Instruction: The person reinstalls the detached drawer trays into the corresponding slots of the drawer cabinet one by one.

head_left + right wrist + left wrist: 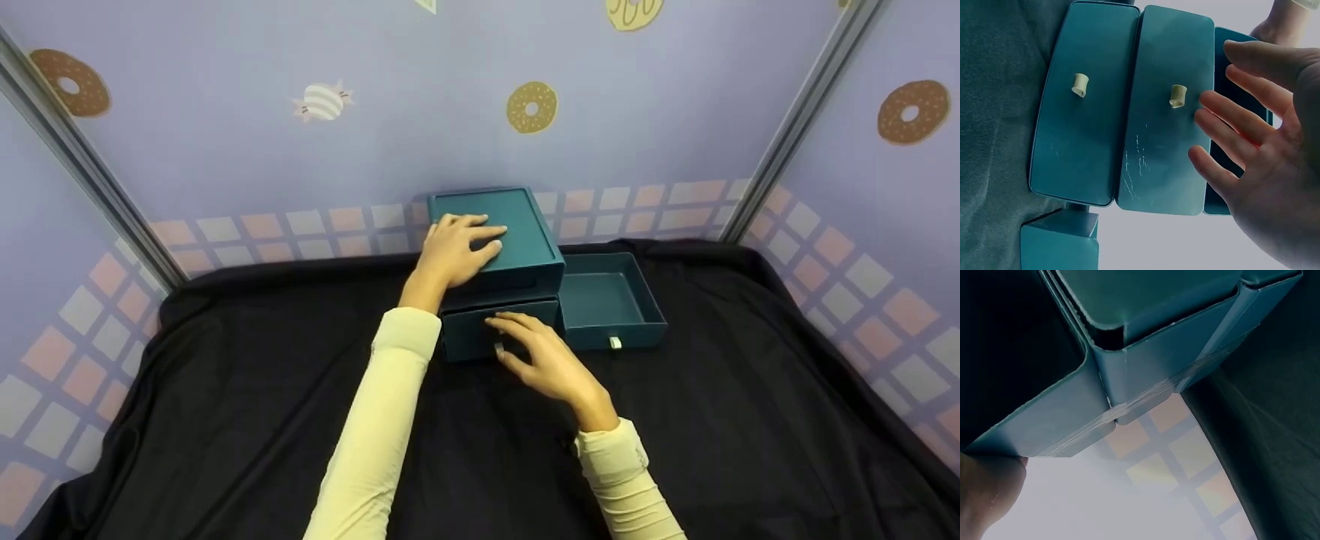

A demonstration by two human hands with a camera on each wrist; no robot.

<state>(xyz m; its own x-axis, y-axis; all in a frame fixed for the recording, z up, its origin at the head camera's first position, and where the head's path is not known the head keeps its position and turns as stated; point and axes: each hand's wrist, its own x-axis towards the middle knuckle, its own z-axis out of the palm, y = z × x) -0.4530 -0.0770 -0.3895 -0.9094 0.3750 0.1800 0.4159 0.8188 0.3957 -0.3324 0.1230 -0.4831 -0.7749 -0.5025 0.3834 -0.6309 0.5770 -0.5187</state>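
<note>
R hand open at drawer front, L hand flat atop box; loose drawer beside.

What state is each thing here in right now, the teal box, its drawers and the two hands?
Teal cardboard drawer box: upright on the black cloth, upper slot empty.
Lower teal drawer: in the box, sticking out slightly.
Removed teal drawer: out, lying beside the box, empty.
Left hand: flat on the box top, fingers straight.
Right hand: fingers straight, at the lower drawer's front by its pale pull tab.
</note>
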